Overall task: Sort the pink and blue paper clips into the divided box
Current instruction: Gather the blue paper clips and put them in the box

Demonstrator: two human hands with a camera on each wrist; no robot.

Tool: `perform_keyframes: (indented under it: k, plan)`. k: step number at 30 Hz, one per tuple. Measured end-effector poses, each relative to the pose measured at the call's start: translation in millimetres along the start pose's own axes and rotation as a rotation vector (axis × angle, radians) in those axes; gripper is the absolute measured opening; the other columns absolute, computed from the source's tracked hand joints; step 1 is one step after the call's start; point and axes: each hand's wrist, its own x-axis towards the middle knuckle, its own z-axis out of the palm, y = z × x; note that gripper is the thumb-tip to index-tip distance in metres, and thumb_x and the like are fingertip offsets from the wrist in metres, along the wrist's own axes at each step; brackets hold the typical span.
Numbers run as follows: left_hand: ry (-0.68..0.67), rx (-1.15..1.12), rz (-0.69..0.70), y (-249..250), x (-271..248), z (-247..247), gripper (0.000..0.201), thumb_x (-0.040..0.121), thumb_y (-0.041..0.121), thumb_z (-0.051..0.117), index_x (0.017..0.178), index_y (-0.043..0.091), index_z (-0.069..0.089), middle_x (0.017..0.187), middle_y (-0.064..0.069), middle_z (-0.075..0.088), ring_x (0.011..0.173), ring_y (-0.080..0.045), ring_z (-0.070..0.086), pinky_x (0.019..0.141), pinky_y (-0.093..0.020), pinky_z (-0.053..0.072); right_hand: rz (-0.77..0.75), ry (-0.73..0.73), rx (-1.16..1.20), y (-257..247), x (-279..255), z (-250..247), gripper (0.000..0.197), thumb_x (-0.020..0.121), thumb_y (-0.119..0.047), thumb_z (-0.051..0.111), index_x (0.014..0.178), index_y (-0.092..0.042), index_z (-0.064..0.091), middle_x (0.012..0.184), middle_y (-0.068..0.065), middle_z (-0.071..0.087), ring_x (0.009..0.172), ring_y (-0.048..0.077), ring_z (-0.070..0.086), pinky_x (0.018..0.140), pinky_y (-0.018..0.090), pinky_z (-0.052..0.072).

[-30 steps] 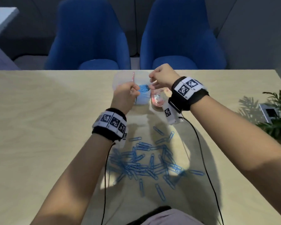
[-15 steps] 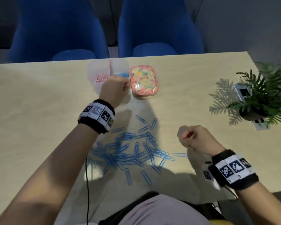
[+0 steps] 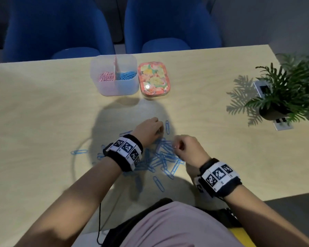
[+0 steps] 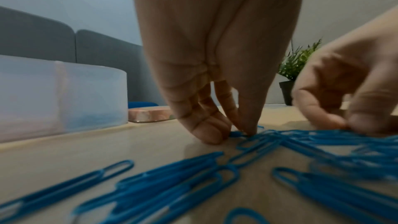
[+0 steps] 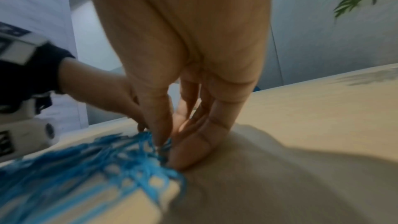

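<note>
1. While its fingertips press down on the table [image 3: 43,107], the left hand [image 3: 148,131] pinches a blue paper clip [image 4: 238,133] at the pile's far edge.
2. The right hand [image 3: 187,148] pinches clips in the blue pile [image 3: 161,157].
3. Beyond stands the divided box [image 3: 118,86], pink clips [image 3: 106,76] left, blue right.

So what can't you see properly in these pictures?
- Clips under the left hand and wristband: hidden in the head view.
- What the right hand pinches: right wrist view is blurred.
- Clip count in the box: too small from the head, frosted wall in the left wrist view.
- Plant: cut off by the head view's right edge.
</note>
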Motion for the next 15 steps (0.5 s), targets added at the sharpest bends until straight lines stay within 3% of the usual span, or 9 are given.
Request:
perform_keyframes:
  k: [3,6,8,11,13,15]
  plan:
    - [0.011,-0.024,-0.005,-11.3,-17.9,-4.6,0.031,0.084,0.026,0.061,0.110,0.010,0.060,0.111,-0.012,0.055,0.106,-0.028,0.053,0.091,-0.036,0.041,-0.019,0.065,-0.021,-11.0,17.2,-9.9,0.016,0.078,-0.011,0.062,0.093,-0.012,0.066,0.078,0.005,0.061,0.073,0.017,0.053,0.071,0.028,0.043]
    - [-0.039,0.031,0.012,-25.9,-33.2,-12.3,0.075,0.066,0.045,0.076,0.129,0.016,0.047,0.125,-0.007,0.045,0.115,-0.024,0.041,0.100,-0.038,0.037,-0.021,0.051,-0.185,-16.4,33.2,-15.6,0.041,0.081,-0.028,0.064,0.118,-0.012,0.056,0.107,0.011,0.055,0.100,0.026,0.055,0.086,0.039,0.046]
    - [-0.069,0.108,0.023,-28.3,-37.7,-11.3,0.092,0.057,0.050,0.080,0.133,0.016,0.041,0.130,-0.006,0.041,0.118,-0.025,0.037,0.103,-0.038,0.036,-0.040,0.027,-0.300,-22.1,35.6,-8.1,0.042,0.082,-0.036,0.061,0.117,-0.013,0.053,0.113,0.012,0.049,0.108,0.031,0.050,0.085,0.043,0.047]
    - [-0.033,0.149,0.039,-21.5,-37.4,-2.2,0.075,0.064,0.042,0.078,0.127,0.015,0.049,0.127,-0.007,0.046,0.114,-0.027,0.041,0.097,-0.035,0.038,-0.172,-0.008,-0.347,-27.4,23.4,10.5,0.037,0.082,-0.032,0.058,0.113,-0.013,0.054,0.110,0.011,0.049,0.106,0.031,0.049,0.080,0.042,0.048]
    - [0.009,0.135,0.043,-15.3,-37.8,1.6,0.053,0.075,0.032,0.071,0.122,0.013,0.055,0.123,-0.009,0.050,0.112,-0.029,0.045,0.094,-0.033,0.038,-0.230,-0.066,-0.337,-25.6,12.9,18.9,0.036,0.083,-0.027,0.058,0.116,-0.012,0.055,0.111,0.011,0.049,0.107,0.031,0.048,0.082,0.042,0.047]
    - [0.005,0.127,0.035,-12.9,-39.7,2.6,0.041,0.083,0.028,0.064,0.120,0.015,0.056,0.122,-0.008,0.051,0.112,-0.027,0.046,0.093,-0.031,0.036,-0.232,-0.036,-0.254,-20.3,7.7,17.6,0.035,0.085,-0.027,0.060,0.115,-0.011,0.058,0.111,0.012,0.052,0.106,0.031,0.051,0.085,0.041,0.046]
